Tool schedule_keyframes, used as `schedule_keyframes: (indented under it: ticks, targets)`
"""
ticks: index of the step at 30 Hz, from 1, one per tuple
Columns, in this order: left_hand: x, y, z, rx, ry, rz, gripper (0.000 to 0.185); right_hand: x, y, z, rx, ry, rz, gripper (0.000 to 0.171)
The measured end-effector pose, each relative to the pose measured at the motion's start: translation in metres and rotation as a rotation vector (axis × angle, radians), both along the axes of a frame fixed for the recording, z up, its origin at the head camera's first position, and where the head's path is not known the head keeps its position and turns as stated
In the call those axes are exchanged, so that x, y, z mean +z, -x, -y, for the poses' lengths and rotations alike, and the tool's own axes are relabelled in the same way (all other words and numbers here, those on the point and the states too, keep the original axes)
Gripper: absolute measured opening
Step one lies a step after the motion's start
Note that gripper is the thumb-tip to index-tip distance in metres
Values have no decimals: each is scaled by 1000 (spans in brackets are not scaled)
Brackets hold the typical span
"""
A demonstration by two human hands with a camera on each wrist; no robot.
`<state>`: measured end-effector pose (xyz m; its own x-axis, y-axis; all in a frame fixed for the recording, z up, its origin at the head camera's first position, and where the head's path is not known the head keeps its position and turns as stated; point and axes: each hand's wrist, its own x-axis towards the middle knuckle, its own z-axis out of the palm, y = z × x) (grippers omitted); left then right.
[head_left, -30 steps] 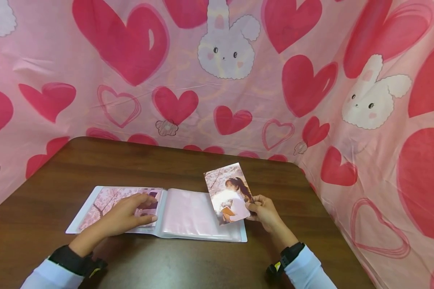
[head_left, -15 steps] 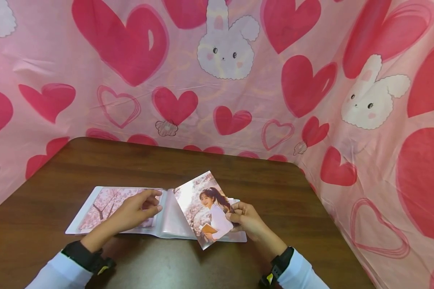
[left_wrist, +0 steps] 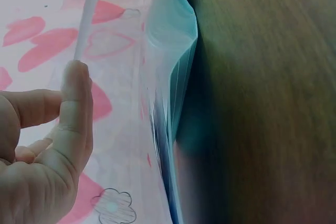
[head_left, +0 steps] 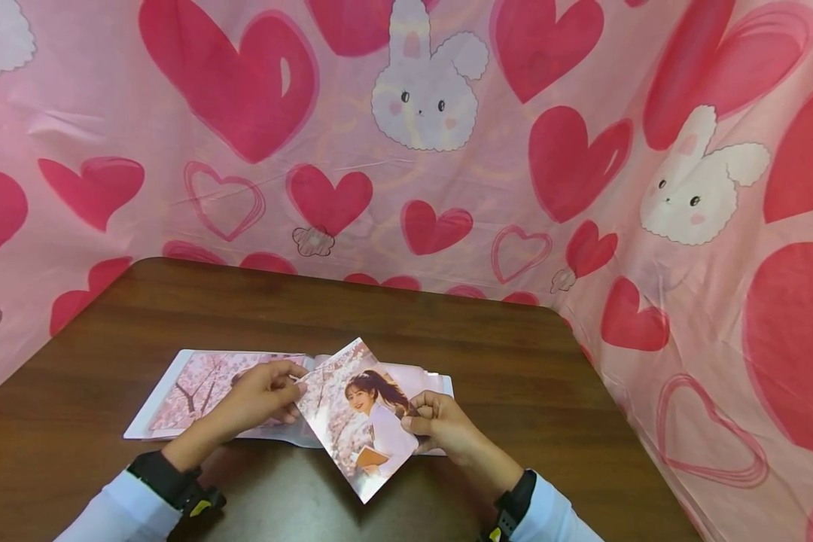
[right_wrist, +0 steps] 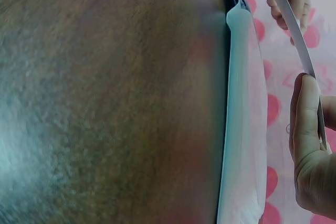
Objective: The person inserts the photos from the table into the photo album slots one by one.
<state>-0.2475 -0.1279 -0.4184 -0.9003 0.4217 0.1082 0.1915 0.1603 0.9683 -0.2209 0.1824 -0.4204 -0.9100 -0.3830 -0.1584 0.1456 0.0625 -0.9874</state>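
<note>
Low in the middle of the head view, a loose photo (head_left: 361,418) of a woman among pink blossoms is held tilted above the open photo album (head_left: 196,391), which lies flat on the brown table (head_left: 379,316) at lower left of centre. The right hand (head_left: 440,425) pinches the photo's right edge between thumb and curled fingers; the right wrist view shows that thumb (right_wrist: 304,114) pressed along the thin white edge of the print (right_wrist: 294,30). The left hand (head_left: 260,395) meets the photo's upper left corner with its fingertips, and in the left wrist view a finger (left_wrist: 76,103) presses against the photo's edge (left_wrist: 86,14), so both hands pinch the same print. One picture of blossom trees already sits in the album's left page (head_left: 190,380), partly under the left hand. The right page, mostly hidden behind the photo, shows pale pink with no picture on the part that can be seen. By my judgement the left page is filled and the held photo is not yet in any sleeve; sliding it into a pocket remains, and no corner has entered one as far as these views tell
</note>
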Motion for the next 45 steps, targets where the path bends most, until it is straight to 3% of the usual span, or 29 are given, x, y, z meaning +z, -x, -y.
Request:
schedule_keyframes:
  ticks: [10,17,21,24,28,31,37,45]
  targets:
    - [1,-1,2,3,-12,10,27,1,4,-4,-29,-70,-21,24]
    - [-2,0,5,29,2,3,25,1,9,-19,-62,-173,-114,37]
    - [-3,-1,7,42,6,12,25,-2,13,-29,-61,-345,-295,35]
    - [-4,-2,8,54,13,23,26,-5,14,-35,-79,-552,-425,38]
    - [-4,-2,9,56,22,18,26,-8,13,-41,-57,-819,-497,50]
    - [-5,-2,10,51,15,15,26,-11,11,-43,4,-922,-530,54]
    - [-6,-2,10,52,4,13,25,-13,10,-45,89,-939,-574,48]
    - [-5,-2,10,55,7,2,26,-11,10,-47,115,-953,-551,48]
